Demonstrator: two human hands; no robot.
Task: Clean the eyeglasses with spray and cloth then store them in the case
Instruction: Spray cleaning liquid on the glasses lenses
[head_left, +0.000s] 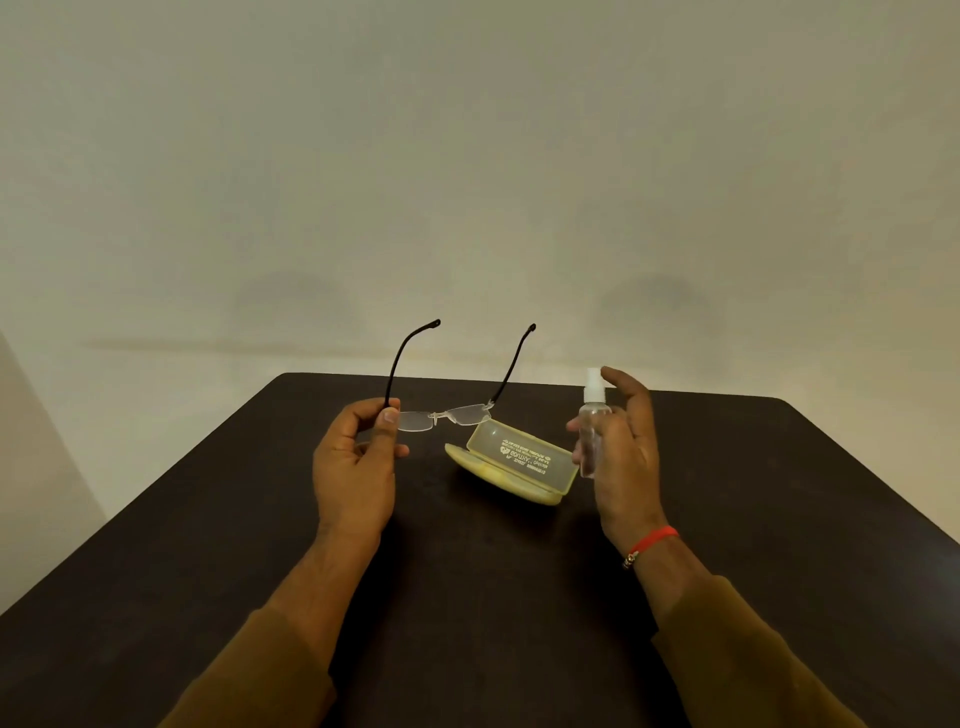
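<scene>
A: Start at the grip. What has the left hand (358, 457) got?

B: It's closed on the eyeglasses (447, 413), thumb and fingers pinching the outer edge of one lens by the hinge, holding them up over the counter (208, 545). Both temples are unfolded and point away from the person.

A: And the right hand (621, 457)?

B: Wrapped around the spray bottle (592, 431), clear and small, with the index finger lifted above the white nozzle. Nothing pressed that I can see.

A: How would those glasses handle?

B: Light, I'd say, and delicate. They look rimless, so the lenses carry the bridge and hinges directly. A hold at the hinge corner seems sensible: it leaves the glass free for the spray. The thin temples would likely flex if squeezed.

A: The bottle?

B: Stiff plastic, probably light, maybe slippery once wet.

A: Where's the case (514, 465)?

B: Open on the counter between the hands, yellow, lid tilted back. I can't spot a cloth.
</scene>
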